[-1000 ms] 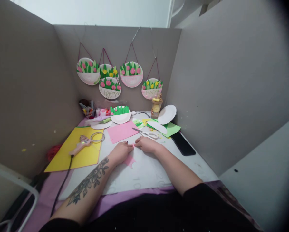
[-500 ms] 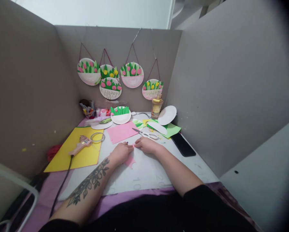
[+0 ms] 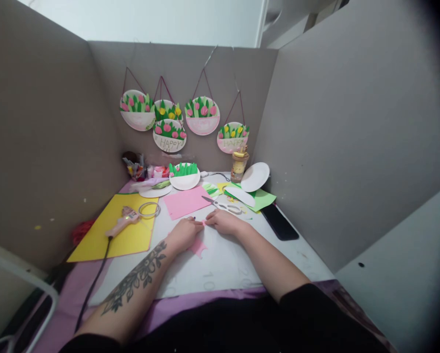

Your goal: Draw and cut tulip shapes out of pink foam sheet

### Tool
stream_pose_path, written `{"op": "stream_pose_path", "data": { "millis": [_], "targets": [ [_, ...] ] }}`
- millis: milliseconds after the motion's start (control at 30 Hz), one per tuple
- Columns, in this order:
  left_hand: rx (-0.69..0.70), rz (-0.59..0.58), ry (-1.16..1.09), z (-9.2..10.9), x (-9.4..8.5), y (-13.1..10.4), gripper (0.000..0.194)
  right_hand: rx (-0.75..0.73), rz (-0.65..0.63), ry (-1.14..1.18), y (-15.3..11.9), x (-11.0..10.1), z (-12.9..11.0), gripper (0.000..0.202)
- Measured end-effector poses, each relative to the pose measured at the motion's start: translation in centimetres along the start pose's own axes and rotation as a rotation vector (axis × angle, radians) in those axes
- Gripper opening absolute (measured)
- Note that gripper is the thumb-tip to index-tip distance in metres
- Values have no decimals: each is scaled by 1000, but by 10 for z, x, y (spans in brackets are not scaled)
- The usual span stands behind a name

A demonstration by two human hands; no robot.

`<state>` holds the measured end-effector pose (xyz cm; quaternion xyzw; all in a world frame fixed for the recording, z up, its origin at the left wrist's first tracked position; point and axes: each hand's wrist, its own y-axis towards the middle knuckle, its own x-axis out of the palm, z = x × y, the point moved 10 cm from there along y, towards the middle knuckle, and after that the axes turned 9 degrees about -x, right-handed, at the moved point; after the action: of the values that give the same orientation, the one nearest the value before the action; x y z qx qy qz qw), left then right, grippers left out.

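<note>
My left hand [image 3: 186, 232] and my right hand [image 3: 221, 221] meet fingertip to fingertip over the white mat [image 3: 223, 264]. Between them is a small pink paper piece [image 3: 204, 223], pinched by the fingers of both hands; its shape is mostly covered. Partly under my left hand lies a pink paper scrap [image 3: 198, 246] with cut, curved edges. Just beyond the hands rest white-handled scissors [image 3: 229, 207], blades pointing left, overlapping the edge of a pink paper sheet [image 3: 186, 202].
A glue gun [image 3: 122, 223] with a black cord lies on yellow sheets [image 3: 94, 235] at left. A phone [image 3: 279, 223] is at right. Behind stand a plate with green paper leaves [image 3: 185, 182], a white plate [image 3: 255, 177] and a drink cup [image 3: 238, 169]. Decorated plates [image 3: 202, 126] hang on the partition.
Both hands stay together at the small pink piece with hardly any movement. The whole view has shifted very slightly.
</note>
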<state>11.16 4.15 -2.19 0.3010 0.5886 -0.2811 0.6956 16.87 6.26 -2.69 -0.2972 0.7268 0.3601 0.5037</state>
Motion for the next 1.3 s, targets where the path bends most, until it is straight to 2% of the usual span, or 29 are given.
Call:
{"op": "stream_pose_path", "data": {
  "millis": [100,233,333,467,567,633,700,767,833,900,1000,1067,1100,1200,1267,1300],
  "targets": [
    [-4,-2,-28,-1,-1,1,20,31,30,33,-1,-1,4,30],
    [8,14,-94,-1,-3,1,26,154,122,74,-8,-7,19,33],
    [1,44,-148,-5,-4,1,33,167,133,94,-9,-7,20,32],
    [-19,100,-237,-10,-5,2,47,163,137,102,-9,-7,19,33],
    [-88,195,-325,-20,-16,4,53,178,143,111,-9,-8,20,34],
    [-201,298,-367,-40,-30,2,50,199,148,118,-10,-10,21,33],
    [-372,419,-359,-72,-48,-8,43,236,156,122,-11,-12,23,33],
    [-603,539,-276,-113,-67,-28,37,273,163,121,-13,-13,25,33],
    [-809,580,-139,-149,-77,-51,33,297,171,120,-14,-15,25,34],
    [-942,481,-21,-176,-73,-65,29,304,176,119,-14,-15,25,36],
    [-1019,285,88,-196,-55,-70,26,300,179,117,-15,-15,24,37],
    [-1015,235,126,-198,-49,-68,25,294,181,112,-15,-15,24,39],
    [-1004,250,136,-196,-50,-66,25,289,183,110,-15,-14,24,39],
    [-935,445,109,-181,-70,-60,24,276,222,104,-14,-16,24,36],
    [-825,599,-22,-162,-83,-55,24,261,301,102,-13,-22,20,36],
    [-754,633,-136,-150,-84,-50,24,247,371,100,-13,-28,16,36]
  ]
}}
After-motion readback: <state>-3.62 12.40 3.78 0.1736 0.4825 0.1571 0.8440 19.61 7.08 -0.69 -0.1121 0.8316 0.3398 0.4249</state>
